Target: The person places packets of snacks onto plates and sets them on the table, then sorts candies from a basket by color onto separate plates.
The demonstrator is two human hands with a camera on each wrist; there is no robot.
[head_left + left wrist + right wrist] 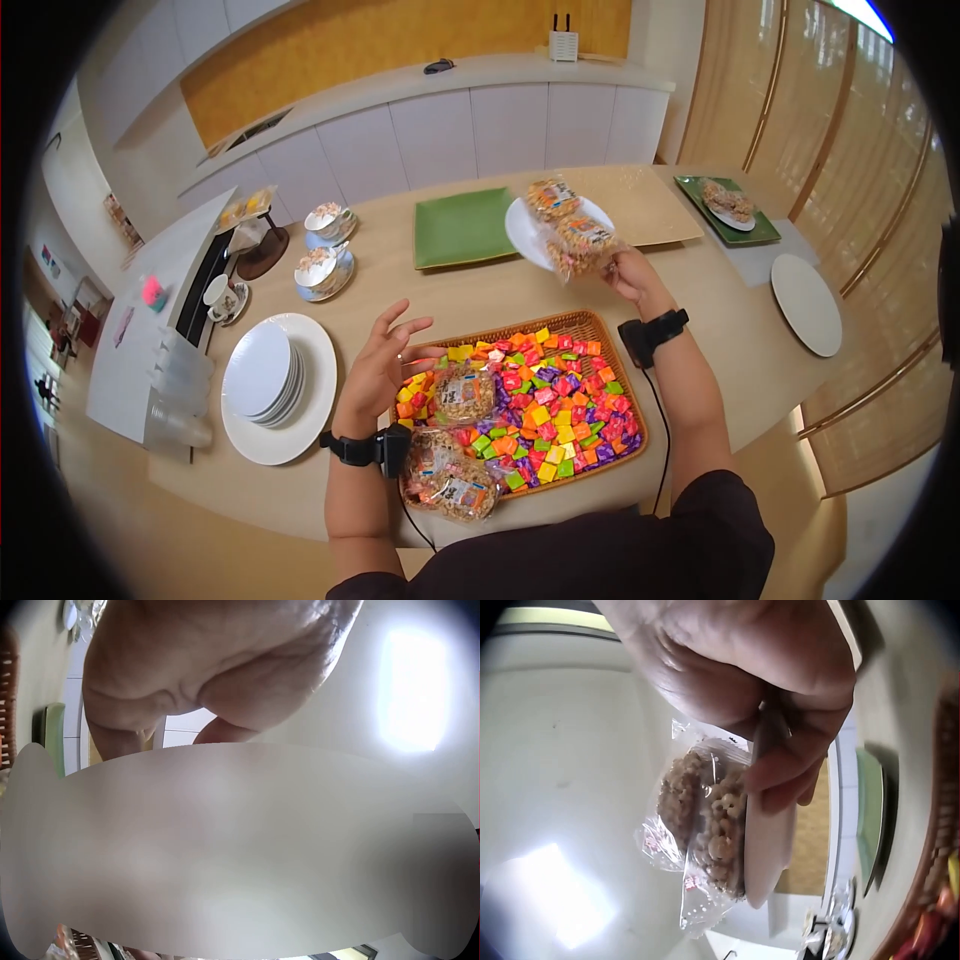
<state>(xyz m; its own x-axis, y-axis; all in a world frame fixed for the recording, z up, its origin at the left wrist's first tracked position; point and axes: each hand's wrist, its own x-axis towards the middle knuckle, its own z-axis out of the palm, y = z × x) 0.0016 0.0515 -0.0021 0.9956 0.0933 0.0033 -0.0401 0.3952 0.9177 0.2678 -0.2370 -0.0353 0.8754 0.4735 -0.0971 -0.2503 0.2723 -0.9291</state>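
Observation:
My right hand [632, 277] grips the edge of a small white plate [527, 236] held up over the table. On it lie clear-wrapped puffed-grain cakes [586, 240]; the right wrist view shows their knobbly grains [721, 836] beside the plate's thin side [769, 851], with fingers curled round its rim. My left hand [378, 368] hovers at the left part of a brown wicker basket [635, 410], fingers spread and holding nothing. Bright wrapped candies [560, 405] fill this basket. More wrapped grain cakes [465, 393] lie on the candies and at its near left corner.
Left stands a stack of white plates [258, 372] on a larger plate [285, 448], with patterned cups [318, 268] behind. Farther back lie a green tray [462, 230] and a beige tray [650, 205]. At right are a green tray with a filled plate [752, 234] and an oval plate [806, 305].

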